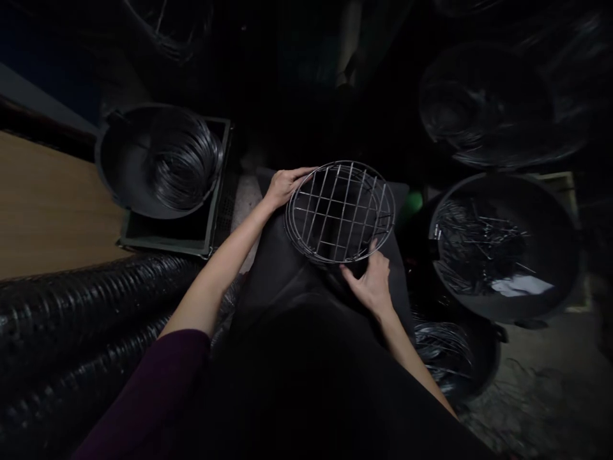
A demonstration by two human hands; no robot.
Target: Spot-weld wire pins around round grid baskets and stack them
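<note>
Wire rack [340,209] looks formed, bars [352,220] crossing its rim [335,262]; we've got left hand [282,188] and right hand [375,281] half-curled round its edge, can't tell what remains

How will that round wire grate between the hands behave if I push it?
The round wire grate is probably stiff, its crossed rods braced by a ring. It looks light for its size, being mostly open gaps. Stood on edge, it could roll, given the circular rim.
</note>
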